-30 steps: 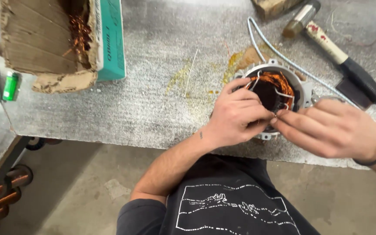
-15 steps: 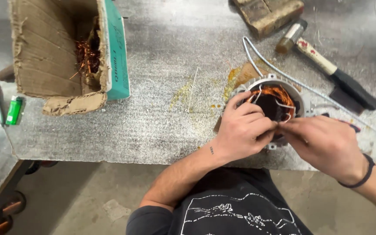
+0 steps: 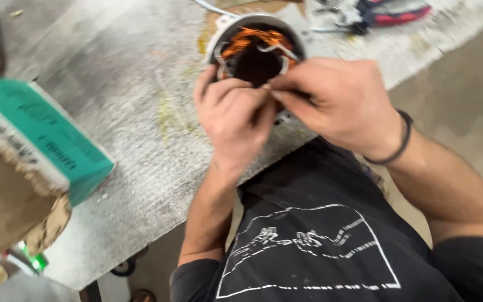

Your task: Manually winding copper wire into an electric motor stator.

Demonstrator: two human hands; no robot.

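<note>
Both hands meet at the near rim of the round metal motor shell (image 3: 252, 42). The left hand (image 3: 236, 120) and right hand (image 3: 331, 103) pinch together on something small, perhaps a wire end; blur hides it. Orange copper windings (image 3: 252, 38) just beyond the fingers remain inside, so much stripping is left.

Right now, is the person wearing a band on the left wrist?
No: the left hand has a bare wrist; the dark band sits on the right hand.
</note>
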